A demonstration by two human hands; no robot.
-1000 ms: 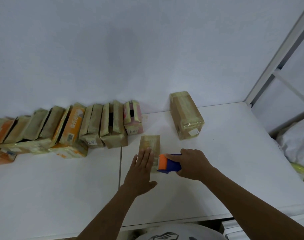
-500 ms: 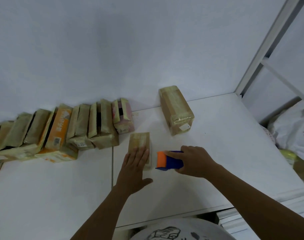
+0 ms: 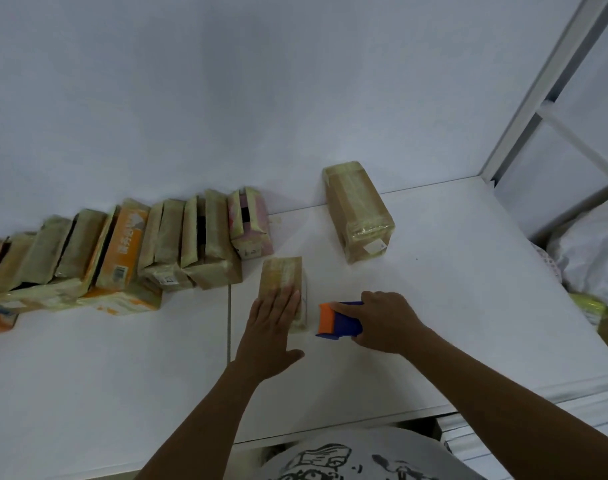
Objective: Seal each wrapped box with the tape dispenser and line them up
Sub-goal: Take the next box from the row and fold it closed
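Note:
A small flat taped box [image 3: 282, 275] lies on the white table [image 3: 451, 306]. My left hand [image 3: 271, 327] presses flat on its near end, fingers spread. My right hand [image 3: 382, 323] grips the blue and orange tape dispenser [image 3: 337, 322], which rests on the table just right of that box. A larger brown wrapped box [image 3: 358, 209] stands alone behind them. A row of several taped boxes [image 3: 178, 237] leans along the wall to the left, ending with a pink box [image 3: 248, 223].
The white wall [image 3: 261, 98] runs behind the row. A seam [image 3: 229, 323] splits the tabletop. A white metal frame [image 3: 544, 84] stands at the right, with bags [image 3: 593, 258] beyond the table's right edge.
The dispenser has drawn away from the small box to the right. The camera shifted, so everything sits a little lower-left in view. My left hand stays on the box.

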